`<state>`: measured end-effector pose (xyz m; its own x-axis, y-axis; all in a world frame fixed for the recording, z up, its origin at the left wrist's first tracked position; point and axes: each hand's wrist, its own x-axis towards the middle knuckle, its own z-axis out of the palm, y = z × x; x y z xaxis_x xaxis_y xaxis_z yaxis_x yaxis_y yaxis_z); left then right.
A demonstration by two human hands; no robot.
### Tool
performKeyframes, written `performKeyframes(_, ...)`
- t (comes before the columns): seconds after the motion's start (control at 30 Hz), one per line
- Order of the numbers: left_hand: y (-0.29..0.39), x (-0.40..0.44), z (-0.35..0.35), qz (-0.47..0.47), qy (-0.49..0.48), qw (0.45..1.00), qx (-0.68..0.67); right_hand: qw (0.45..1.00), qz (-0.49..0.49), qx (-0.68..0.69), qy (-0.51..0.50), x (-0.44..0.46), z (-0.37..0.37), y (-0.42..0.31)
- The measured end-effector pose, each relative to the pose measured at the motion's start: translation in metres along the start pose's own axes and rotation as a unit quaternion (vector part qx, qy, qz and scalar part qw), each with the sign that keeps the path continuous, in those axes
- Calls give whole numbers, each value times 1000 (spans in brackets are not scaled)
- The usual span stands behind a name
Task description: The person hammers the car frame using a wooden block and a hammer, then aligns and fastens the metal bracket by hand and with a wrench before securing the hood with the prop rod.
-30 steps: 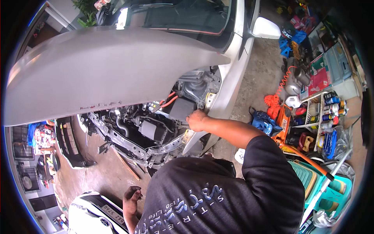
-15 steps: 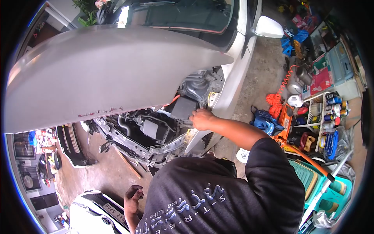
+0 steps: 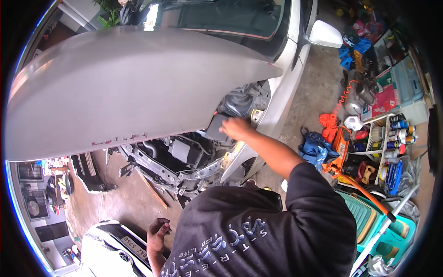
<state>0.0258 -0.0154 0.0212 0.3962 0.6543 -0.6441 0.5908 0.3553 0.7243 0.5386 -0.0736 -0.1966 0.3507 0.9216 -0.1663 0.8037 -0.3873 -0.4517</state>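
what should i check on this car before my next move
1. Broad silver-grey metal hood raised: ok
2. Hood support in place: cannot tell, none visible
3. Bare right hand off the dark grey rectangular box: cannot tell, they overlap in view
4. Left hand outside the engine bay: ok
5. Left hand empty: cannot tell, curled dark fingertips
6. Floor free of loose pieces: not ok, long brown wooden strip lies there
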Motion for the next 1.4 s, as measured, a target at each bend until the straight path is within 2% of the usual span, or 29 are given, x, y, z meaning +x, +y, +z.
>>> performKeyframes(0.07, 8, -4, 0, 7, 12, 1000, 23, 979, 174, 79, 77, 32, -10, 9)
performKeyframes(0.1, 11, -8, -3, 16, 21, 999, 46, 940, 306, 140, 61, 46, -28, 13)
performKeyframes(0.13, 12, -12, -4, 22, 31, 999, 39, 927, 322, 156, 111, 58, -22, 35)
performKeyframes(0.17, 11, -16, -9, 22, 35, 998, 40, 907, 377, 164, 90, 71, -21, 40)
performKeyframes(0.23, 3, -23, -14, 22, 61, 998, 28, 894, 407, 156, 106, 70, -19, 34)
performKeyframes(0.27, -1, -25, -15, 28, 64, 997, 14, 897, 403, 150, 104, 70, -14, 41)
performKeyframes(0.3, -6, -26, -16, 27, 68, 997, 6, 934, 308, 136, 117, 79, 9, 65)
performKeyframes(0.4, -21, -28, -12, 9, 59, 998, -2, 969, 192, 110, 113, 120, 71, 128)
performKeyframes(0.47, -32, -23, -7, 1, 46, 999, -28, 958, 227, 149, 89, 89, 19, 86)
performKeyframes(0.57, -34, -21, -4, -11, 31, 998, -51, 931, 294, 157, 146, 58, -25, 41)
performKeyframes(0.63, -30, -21, -5, -5, 21, 999, -33, 944, 309, 94, 67, 37, -56, 6)
performKeyframes(0.67, -28, -20, -7, -3, 18, 999, -31, 973, 213, 92, 13, 61, -9, 42)
performKeyframes(0.7, -26, -20, -11, -2, 23, 999, -30, 983, 150, 97, -38, 38, -28, 15)
performKeyframes(0.73, -24, -19, -13, -1, 27, 999, -29, 996, 79, 48, -19, 20, -21, 4)
performKeyframes(0.77, -21, -18, -15, 2, 24, 999, -28, 996, 66, 20, -61, 5, -28, -14)
performKeyframes(0.83, -18, -18, -18, 12, 42, 999, -14, 997, -35, -27, -59, -10, -4, -16)
performKeyframes(0.9, -19, -16, -17, 14, 40, 999, -16, 993, -74, -78, -43, -26, 14, -15)
performKeyframes(1.13, -15, -10, -9, 9, 8, 1000, -17, 979, -127, -141, -74, -50, 7, -7)
performKeyframes(1.2, -10, -8, -8, 17, 8, 1000, -5, 961, -162, -175, -140, -45, -1, -5)
performKeyframes(1.3, -7, -7, -6, 13, 3, 1000, -9, 954, -168, -167, -186, -36, -4, -3)
performKeyframes(1.4, -6, -7, -4, 8, 8, 1000, -18, 967, -144, -151, -145, -34, -1, -5)
